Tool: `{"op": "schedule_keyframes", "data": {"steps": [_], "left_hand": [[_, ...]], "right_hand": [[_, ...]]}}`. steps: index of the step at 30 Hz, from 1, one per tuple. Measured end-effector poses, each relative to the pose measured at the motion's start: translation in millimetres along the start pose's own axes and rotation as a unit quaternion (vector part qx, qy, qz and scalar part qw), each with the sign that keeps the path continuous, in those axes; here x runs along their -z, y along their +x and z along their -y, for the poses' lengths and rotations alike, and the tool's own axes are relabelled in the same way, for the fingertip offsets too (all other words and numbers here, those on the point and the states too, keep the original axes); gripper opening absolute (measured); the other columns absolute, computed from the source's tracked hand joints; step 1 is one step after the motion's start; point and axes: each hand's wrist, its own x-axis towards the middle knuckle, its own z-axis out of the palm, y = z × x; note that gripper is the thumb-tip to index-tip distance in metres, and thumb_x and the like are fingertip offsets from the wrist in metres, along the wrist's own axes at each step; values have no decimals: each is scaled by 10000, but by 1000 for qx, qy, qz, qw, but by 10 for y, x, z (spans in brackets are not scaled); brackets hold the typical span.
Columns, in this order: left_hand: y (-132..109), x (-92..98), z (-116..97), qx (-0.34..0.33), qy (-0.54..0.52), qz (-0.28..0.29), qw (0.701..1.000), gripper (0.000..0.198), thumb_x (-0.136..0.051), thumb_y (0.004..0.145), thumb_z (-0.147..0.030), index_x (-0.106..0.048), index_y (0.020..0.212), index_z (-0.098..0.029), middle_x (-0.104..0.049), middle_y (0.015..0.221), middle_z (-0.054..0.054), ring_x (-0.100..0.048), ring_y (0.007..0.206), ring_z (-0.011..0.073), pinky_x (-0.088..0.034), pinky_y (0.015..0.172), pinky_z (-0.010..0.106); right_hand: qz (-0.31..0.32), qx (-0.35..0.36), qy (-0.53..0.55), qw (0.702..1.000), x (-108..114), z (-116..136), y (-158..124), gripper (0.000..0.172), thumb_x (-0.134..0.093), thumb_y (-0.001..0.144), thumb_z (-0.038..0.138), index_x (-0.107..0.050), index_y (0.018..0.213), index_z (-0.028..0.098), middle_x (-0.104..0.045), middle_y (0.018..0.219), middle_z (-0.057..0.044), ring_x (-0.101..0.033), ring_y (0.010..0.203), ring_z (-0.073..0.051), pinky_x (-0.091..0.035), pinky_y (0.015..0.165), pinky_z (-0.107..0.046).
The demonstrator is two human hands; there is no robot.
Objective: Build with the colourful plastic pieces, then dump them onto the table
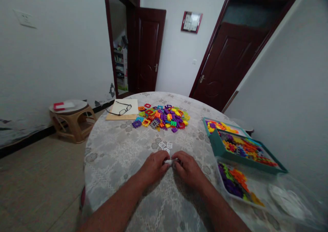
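One white piece point(167, 161) is held in a narrow pinch between the left hand point(155, 164) and the right hand point(189, 166), over the near-middle of the table point(107, 177). Its contact with the cloth cannot be determined. Just beyond the hands lie white squares point(169, 145), one partly hidden by the left hand. Farther back sits a mixed pile point(165, 117) of coloured pieces; left of it, glasses point(123, 111) rest on paper point(132, 106). At right stand a green box point(217, 146) and a clear tub point(222, 189), both containing pieces.
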Motion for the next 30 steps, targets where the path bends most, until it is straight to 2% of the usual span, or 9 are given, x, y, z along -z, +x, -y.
{"op": "schedule_keyframes", "data": {"steps": [5,12,17,21,23,26,30], "left_hand": [[-33,70,-66,8,12,12,1000,57,-657,896,-202,-648,951,-215,-712,1003,27,-628,936,195,-433,832,305],[-54,83,-75,-10,20,45,999,91,-675,880,-220,-655,968,-224,-721,1010,28,-632,948,204,-428,846,314],[-46,58,-56,-27,24,45,998,81,-681,908,-255,-664,982,-228,-734,1017,29,-643,969,210,-431,879,324],[-36,69,-81,-16,16,40,999,100,-681,903,-247,-677,1002,-234,-740,1018,23,-653,964,210,-443,873,315],[-30,68,-83,-7,13,33,999,136,-683,897,-243,-682,1032,-237,-743,1023,22,-658,959,209,-449,869,312],[-19,48,-61,-12,16,32,999,152,-682,896,-244,-685,1047,-238,-747,1040,23,-661,975,208,-451,872,309],[-5,22,-26,-25,21,34,999,142,-670,905,-254,-687,1045,-231,-748,1040,29,-661,979,209,-454,869,311]], "right_hand": [[31,-90,-115,989,39,-139,-61,179,-693,869,243,-675,1044,209,-665,1103,-79,-644,1029,-238,-469,921,-329],[41,-128,-98,986,25,-160,-37,86,-687,847,229,-629,908,212,-655,974,-48,-625,928,-216,-432,823,-302],[33,-129,-70,989,60,-126,-31,132,-691,806,181,-621,913,214,-660,964,-32,-619,903,-203,-420,792,-288],[48,-114,-28,992,60,-85,-25,125,-617,820,119,-587,883,222,-648,841,14,-603,807,-173,-392,715,-260],[47,-112,-12,993,43,-80,-17,145,-587,840,111,-600,930,224,-639,815,26,-600,781,-166,-391,707,-255],[34,-109,-50,992,14,-97,-8,188,-619,835,128,-641,1004,208,-660,907,-10,-612,856,-186,-414,776,-273],[46,-106,-86,990,8,-118,-9,130,-623,854,149,-663,969,196,-664,977,-48,-621,923,-203,-433,827,-284]]}}
